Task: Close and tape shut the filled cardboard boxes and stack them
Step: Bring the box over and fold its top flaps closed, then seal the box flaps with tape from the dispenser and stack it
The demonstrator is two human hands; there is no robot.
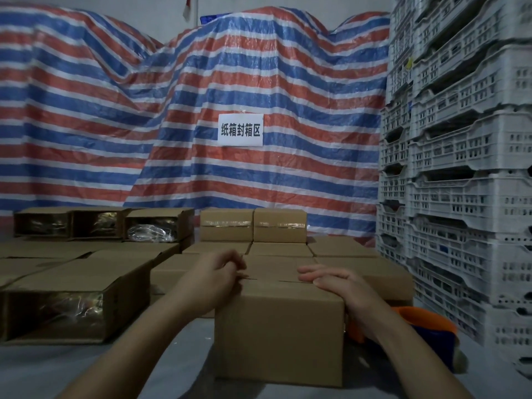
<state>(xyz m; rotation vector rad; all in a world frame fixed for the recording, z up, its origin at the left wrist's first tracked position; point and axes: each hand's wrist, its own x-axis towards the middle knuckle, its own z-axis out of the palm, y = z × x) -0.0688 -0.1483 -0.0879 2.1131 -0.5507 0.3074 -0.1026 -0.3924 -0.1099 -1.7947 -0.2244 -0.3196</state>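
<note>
Head view: we've got the cardboard box point(279, 332) on the table right before us, left hand point(214, 279) pinching its flap edge, right hand point(334, 283) flat with straight fingers point(309, 270), likely pinning the flaps for taping.

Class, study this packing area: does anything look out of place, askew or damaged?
Nothing looks damaged. Several open boxes on the left lie on their sides with plastic-wrapped contents facing out, unlike the taped boxes behind. The box in front, under the left hand and right hand, shows no tape.
</note>
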